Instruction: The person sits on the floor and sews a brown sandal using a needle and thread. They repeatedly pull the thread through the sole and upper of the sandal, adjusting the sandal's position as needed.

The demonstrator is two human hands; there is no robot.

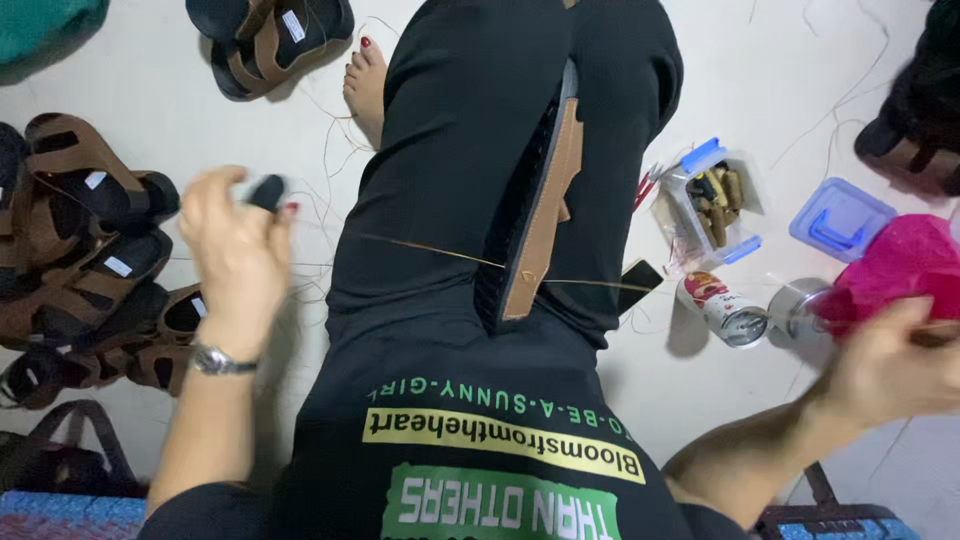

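Head view: sandal sole (540,215) clamped edge-up between the knees, centre frame. Long axis runs from upper right near the knees down toward the lower left, toward the body; lower end near the lap, upper end hidden behind the leg at the top. Tan strap piece lying along the sole's right face, dark rubber edge facing up.

Thread (430,248) stretched taut across the lap, roughly horizontal, passing through the sole low down. Left hand (235,250) at left of frame, fingers curled, pinching a small dark tool with the thread end. Right hand (890,370) at right edge, blurred; closed, apparently on the other thread end, grip can't be told for sure.

Progress, as judgement: stitch mid-pull, strap partly sewn at most; seam extent not readable.

Finished-looking sandals (90,260) piled on the floor at left, another pair at top. Open box (710,200), blue lid (840,220), can (725,308), pink cloth (900,265) on the floor at right.
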